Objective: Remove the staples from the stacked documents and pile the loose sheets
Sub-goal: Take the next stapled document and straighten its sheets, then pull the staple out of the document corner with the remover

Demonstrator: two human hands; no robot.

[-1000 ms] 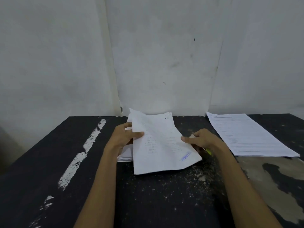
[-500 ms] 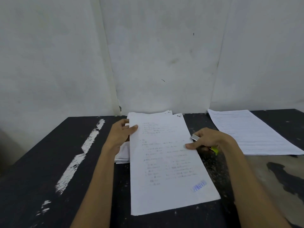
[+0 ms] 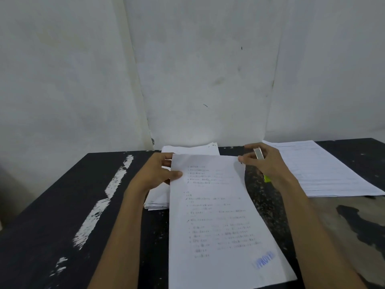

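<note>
While your left hand [image 3: 155, 174] pinches the document [image 3: 218, 215], your right hand [image 3: 268, 163], gripping the remover [image 3: 259, 153], sits at its far-right corner; long axis runs toward you.

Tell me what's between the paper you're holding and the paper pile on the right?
In the head view: beside the held paper, the right hand gripping a silver and yellow-green tool, above speckled black table.

A document [image 3: 218, 215] is found in the middle of the counter [image 3: 62, 205]. A stack of documents [image 3: 158, 197] is laid partly under it, to the left and behind. The document's left edge is held by the left hand [image 3: 154, 174], its far right corner by the right hand [image 3: 268, 163], together with a tool [image 3: 259, 153]. A pile of sheets [image 3: 325, 174] is placed further right.
</note>
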